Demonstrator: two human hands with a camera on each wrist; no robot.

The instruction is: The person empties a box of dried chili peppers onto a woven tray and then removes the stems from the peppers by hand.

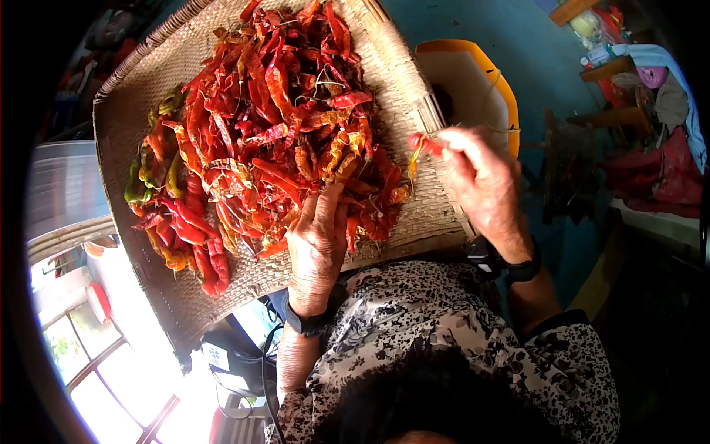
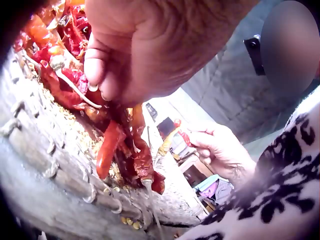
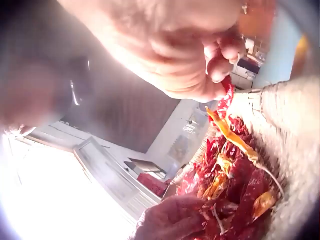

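Note:
A heap of dried red chili peppers [image 1: 259, 140], mixed with some orange and yellow ones, lies on a woven tray [image 1: 181, 300] in front of the person. The left hand [image 1: 318, 237] reaches into the near side of the heap. In the left wrist view its thumb and fingertips come close together over shrivelled peppers [image 2: 142, 160]; I cannot tell whether they pinch one. Over the tray's right edge, the right hand [image 1: 484, 181] pinches a red chili pepper [image 1: 426, 143] between thumb and fingers. A yellow chili pepper [image 3: 235, 137] hangs just below it, stem downward.
Greener and fresher-looking peppers [image 1: 174, 177] lie along the tray's left side. A container with an orange rim [image 1: 509, 96] stands beyond the right edge. Loose seeds [image 2: 131, 222] dot the tray's border. Cables [image 1: 268, 355] hang below it, near a bright window [image 1: 96, 362].

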